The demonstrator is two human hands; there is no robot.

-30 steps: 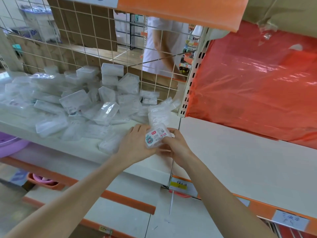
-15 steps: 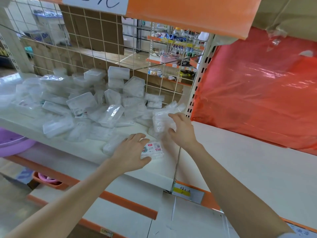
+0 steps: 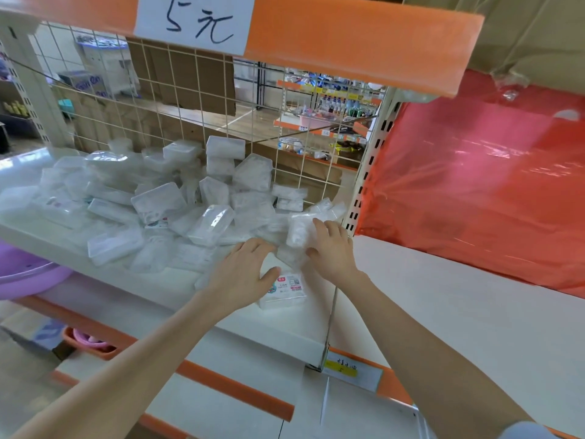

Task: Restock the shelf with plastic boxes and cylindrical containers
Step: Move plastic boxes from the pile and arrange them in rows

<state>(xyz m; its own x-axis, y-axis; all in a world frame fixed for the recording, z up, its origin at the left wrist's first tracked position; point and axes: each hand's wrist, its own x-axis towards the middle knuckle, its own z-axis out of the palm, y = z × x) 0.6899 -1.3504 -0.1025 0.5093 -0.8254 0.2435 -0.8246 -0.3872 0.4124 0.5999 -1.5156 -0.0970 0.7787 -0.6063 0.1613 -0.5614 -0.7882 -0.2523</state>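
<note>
Pressing the labelled box at frame centre with my flat left hand, probably squaring it; my straight-fingered right hand steadies a clear box.

**Hidden, cropped, unreadable**

The left hand covers the near-left part of the labelled box; its print is too small to read. The purple basin is cut off at the left edge. Writing on the yellow shelf tag is blurred.
</note>
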